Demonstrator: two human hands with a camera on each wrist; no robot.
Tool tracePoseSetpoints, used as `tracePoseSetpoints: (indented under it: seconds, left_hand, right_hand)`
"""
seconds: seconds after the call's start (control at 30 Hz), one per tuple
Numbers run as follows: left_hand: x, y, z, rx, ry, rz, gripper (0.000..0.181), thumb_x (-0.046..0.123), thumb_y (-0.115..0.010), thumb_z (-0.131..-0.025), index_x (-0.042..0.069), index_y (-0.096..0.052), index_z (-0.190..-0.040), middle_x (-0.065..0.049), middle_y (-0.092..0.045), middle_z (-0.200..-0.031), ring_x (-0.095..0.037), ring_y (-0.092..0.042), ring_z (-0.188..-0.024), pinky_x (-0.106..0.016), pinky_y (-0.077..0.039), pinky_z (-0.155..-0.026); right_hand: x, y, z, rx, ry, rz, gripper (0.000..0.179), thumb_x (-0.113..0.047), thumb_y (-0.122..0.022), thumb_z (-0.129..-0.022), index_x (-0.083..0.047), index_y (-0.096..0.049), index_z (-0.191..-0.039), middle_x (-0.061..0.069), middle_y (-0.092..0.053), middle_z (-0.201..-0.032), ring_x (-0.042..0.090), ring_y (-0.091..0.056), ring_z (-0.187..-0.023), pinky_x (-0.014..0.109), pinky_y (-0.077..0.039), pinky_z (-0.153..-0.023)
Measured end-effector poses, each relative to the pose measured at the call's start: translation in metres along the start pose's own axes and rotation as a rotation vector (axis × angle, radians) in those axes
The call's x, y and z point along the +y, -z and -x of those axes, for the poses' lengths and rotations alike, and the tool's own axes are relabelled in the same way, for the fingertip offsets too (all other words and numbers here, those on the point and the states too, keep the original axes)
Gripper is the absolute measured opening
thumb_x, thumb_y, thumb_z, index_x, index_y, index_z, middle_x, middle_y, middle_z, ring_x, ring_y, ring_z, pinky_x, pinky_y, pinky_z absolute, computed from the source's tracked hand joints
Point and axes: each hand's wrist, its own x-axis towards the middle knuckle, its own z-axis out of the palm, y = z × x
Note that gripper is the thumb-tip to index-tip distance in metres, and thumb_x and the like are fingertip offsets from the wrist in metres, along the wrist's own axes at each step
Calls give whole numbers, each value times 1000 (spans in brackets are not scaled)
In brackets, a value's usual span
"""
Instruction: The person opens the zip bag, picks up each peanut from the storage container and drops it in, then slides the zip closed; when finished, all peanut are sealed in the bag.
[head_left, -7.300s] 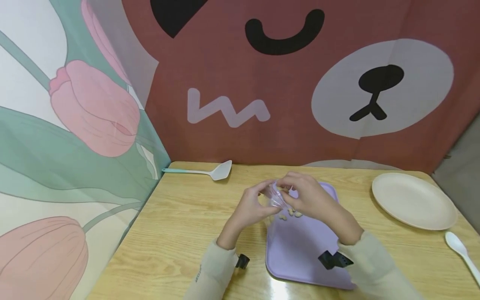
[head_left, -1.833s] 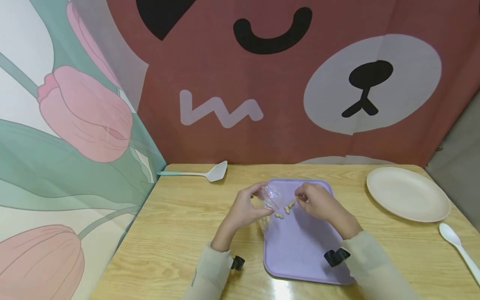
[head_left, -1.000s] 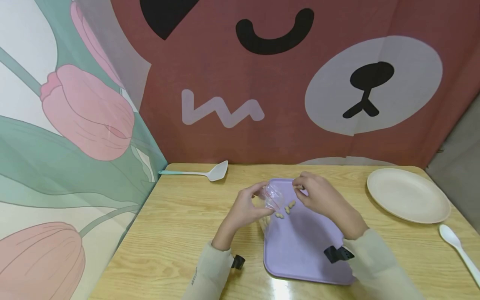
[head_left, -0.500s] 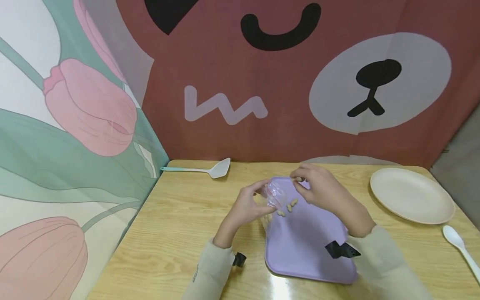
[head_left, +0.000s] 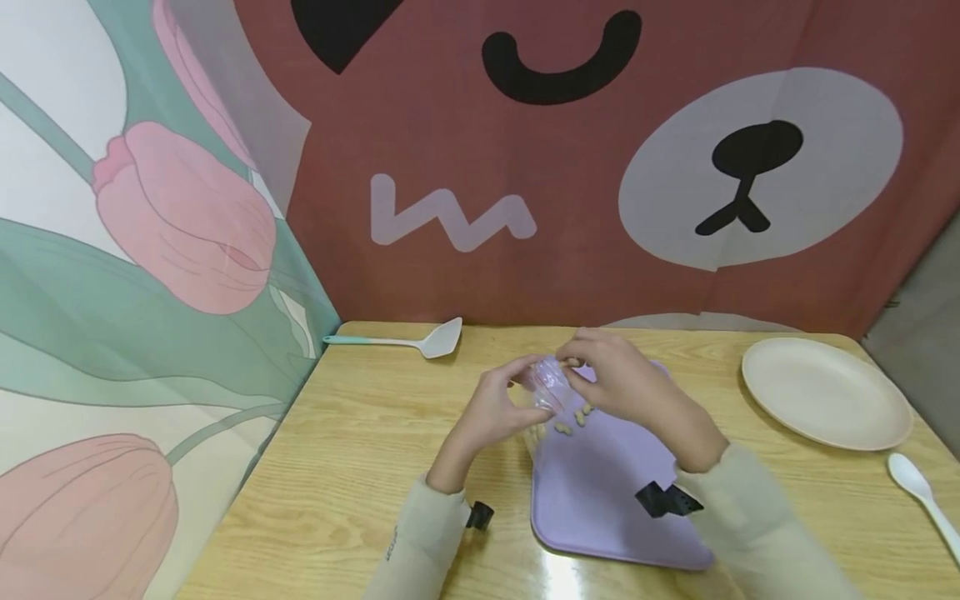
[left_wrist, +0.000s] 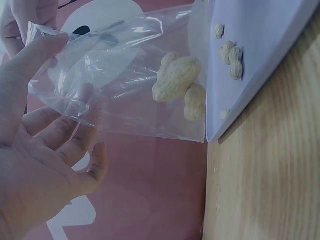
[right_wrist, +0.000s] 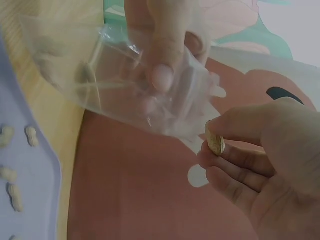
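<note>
the right hand [right_wrist: 280,155] pinches a small tan unshelled peanut [right_wrist: 215,144] beside the mouth of a clear plastic bag [left_wrist: 130,55], which the left hand [left_wrist: 45,160] grips near its opening. the peanut should be light and brittle, best held gently mid-shell; the bag, limp and slippery, by its rim. bagged peanuts [left_wrist: 177,77], perhaps three, sit at its bottom; loose peanuts [left_wrist: 236,64] lie on the lilac rectangular tray [head_left: 615,508].

A clear plastic bag [head_left: 550,385] is held by the left hand [head_left: 491,407] over the far left part of a lilac tray [head_left: 600,500], while a peanut [head_left: 574,362] is pinched by the right hand [head_left: 621,377] just beside it. Loose peanuts [head_left: 582,414] are seen on the tray. On the wooden table [head_left: 360,467], a spatula [head_left: 439,339] is laid along the back, and a cream plate [head_left: 825,396] and white spoon [head_left: 910,477] are placed at the right.
</note>
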Motion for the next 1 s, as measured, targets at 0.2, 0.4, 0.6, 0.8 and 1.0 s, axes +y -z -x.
tracePoseSetpoints:
  seconds: [0.2,0.4,0.6,0.8,1.0]
  left_hand:
    - [-1,0,0,2,-16,5,67,15,-84,-75,2,-58,-136,0,-68,-98,-12,-60,-90,-41,-48,-85]
    - [-3,0,-1,5,-25,12,66,14,-84,-76,4,-58,-135,0,-68,-97,-14,-61,-91,-42,-48,-85]
    - [-6,-1,-1,22,-39,20,66,13,-84,-75,5,-59,-135,0,-68,-96,-16,-62,-90,-44,-49,-84]
    - [-8,0,-2,24,-28,12,67,13,-84,-75,5,-58,-136,0,-68,-96,-12,-60,-90,-44,-49,-85]
    - [-9,4,-2,45,-7,19,66,12,-84,-74,5,-59,-135,-1,-69,-96,-15,-62,-89,-44,-49,-85]
  right_hand:
    - [-4,-5,-4,-48,-19,-25,20,3,-77,-81,-2,-74,-100,3,-66,-92,18,-65,-81,33,-55,-71]
    - [-6,-9,-6,-68,-15,-35,20,3,-77,-81,-4,-74,-99,2,-64,-93,16,-63,-79,30,-53,-68]
    - [-7,-12,-7,-51,7,-46,21,4,-78,-80,-4,-74,-99,3,-65,-92,18,-64,-79,31,-52,-68]
    - [-7,-11,-7,-35,1,-63,22,5,-77,-80,-2,-74,-101,4,-66,-93,20,-66,-82,34,-55,-70]
    - [-5,-4,-4,-6,-36,-50,22,4,-77,-81,-1,-73,-102,3,-65,-93,20,-64,-81,35,-55,-71]
